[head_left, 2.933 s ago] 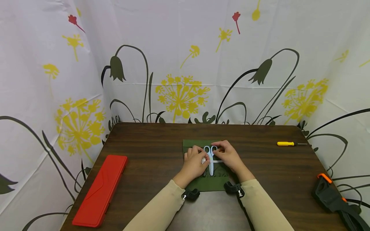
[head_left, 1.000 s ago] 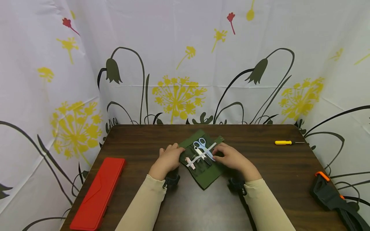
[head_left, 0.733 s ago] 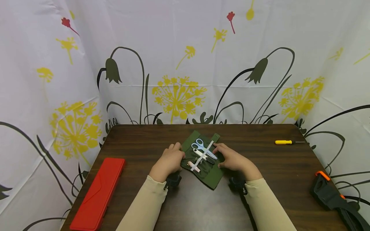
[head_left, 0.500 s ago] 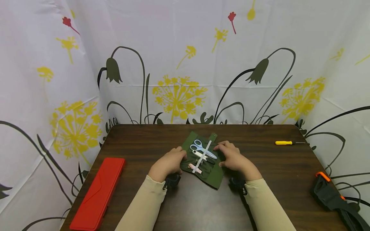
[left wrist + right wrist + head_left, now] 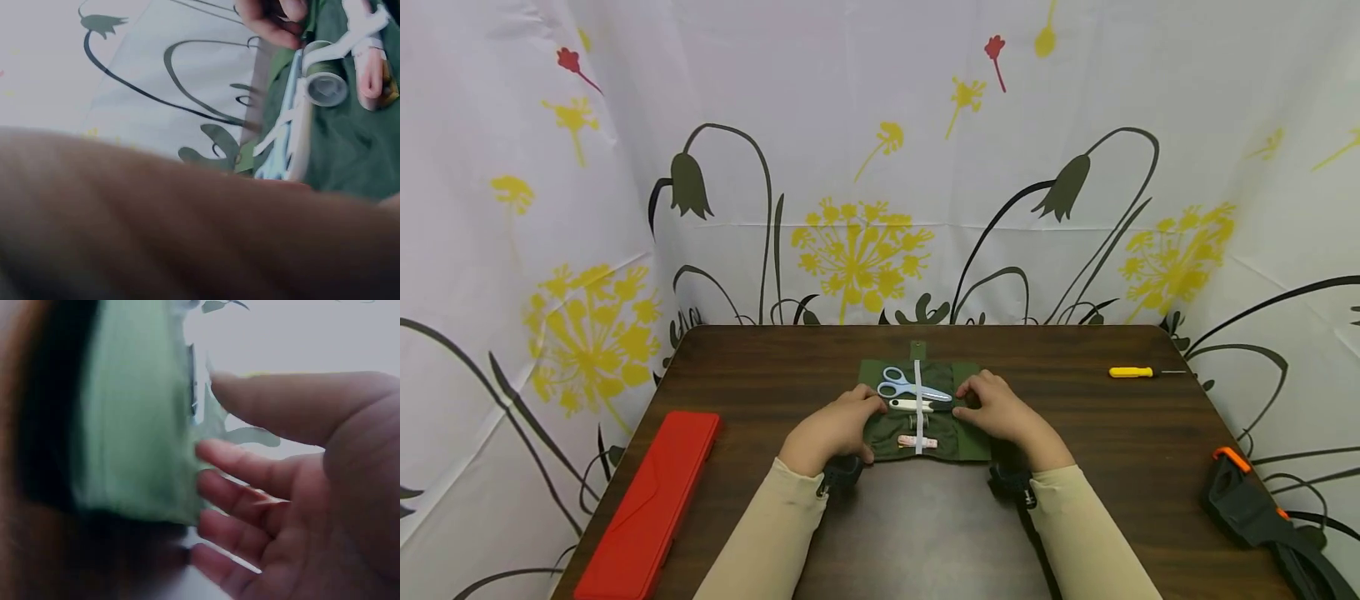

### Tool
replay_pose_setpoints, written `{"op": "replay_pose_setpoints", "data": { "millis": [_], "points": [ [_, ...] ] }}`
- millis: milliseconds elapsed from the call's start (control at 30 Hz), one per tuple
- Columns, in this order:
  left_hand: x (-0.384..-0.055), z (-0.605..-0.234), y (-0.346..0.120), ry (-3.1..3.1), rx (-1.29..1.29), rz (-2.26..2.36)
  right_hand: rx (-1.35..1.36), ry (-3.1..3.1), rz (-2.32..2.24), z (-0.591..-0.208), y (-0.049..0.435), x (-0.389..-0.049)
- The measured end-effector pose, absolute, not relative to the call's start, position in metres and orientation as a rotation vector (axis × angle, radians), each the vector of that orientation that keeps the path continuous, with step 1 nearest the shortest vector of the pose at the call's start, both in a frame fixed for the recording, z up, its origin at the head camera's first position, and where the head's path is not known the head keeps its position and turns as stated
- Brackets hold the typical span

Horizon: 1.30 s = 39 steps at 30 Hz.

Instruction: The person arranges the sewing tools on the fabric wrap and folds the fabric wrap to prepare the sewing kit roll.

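Observation:
A green fabric sewing roll (image 5: 973, 447) lies unfolded on the table, its snap tab pointing away. Under its white elastic strap (image 5: 918, 427) sit light-blue scissors (image 5: 936, 394), a white-handled tool with a dark end (image 5: 901, 405), a thread spool (image 5: 326, 89) and a pinkish folded strip (image 5: 907, 442). My left hand (image 5: 833, 427) rests at the roll's left edge, thumb and fingers spread apart. At the right edge my right hand (image 5: 1006, 415) has its fingers loosely bent against the fabric, as the right wrist view also shows. The left wrist view is largely blocked by blurred skin.
On the left lies a long red case (image 5: 647, 504). A yellow-handled screwdriver (image 5: 1131, 372) is at the far right, and a black and orange clamp-like tool (image 5: 1243, 500) sits at the right edge. A greyish mat (image 5: 925, 533) lies in front of the roll.
The roll has been turned counter-clockwise from its slanted position, so the scissors now lie nearly sideways and the strap runs front to back. Both hands have stayed at its sides.

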<state>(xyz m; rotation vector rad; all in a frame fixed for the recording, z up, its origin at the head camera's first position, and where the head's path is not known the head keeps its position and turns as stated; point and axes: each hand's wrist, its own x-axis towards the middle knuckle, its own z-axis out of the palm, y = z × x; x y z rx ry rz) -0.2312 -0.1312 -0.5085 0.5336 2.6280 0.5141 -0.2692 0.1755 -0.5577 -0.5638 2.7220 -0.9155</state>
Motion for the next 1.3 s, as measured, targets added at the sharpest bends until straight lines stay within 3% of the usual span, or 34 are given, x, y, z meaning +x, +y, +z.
{"op": "replay_pose_setpoints", "data": {
  "millis": [367, 900, 1300],
  "points": [
    [-0.232, -0.509, -0.131, 2.596, 0.505, 0.509, -0.68, 2.673, -0.634, -0.542, 0.173, -0.253],
    [-0.244, -0.503, -0.15, 2.588, 0.611, 0.613, -0.796, 2.758, -0.743, -0.535, 0.181, -0.264],
    [-0.25, -0.508, -0.145, 2.783, 0.407, 0.783, -0.534, 2.832, -0.838, -0.527, 0.187, -0.264]
  ]
}}
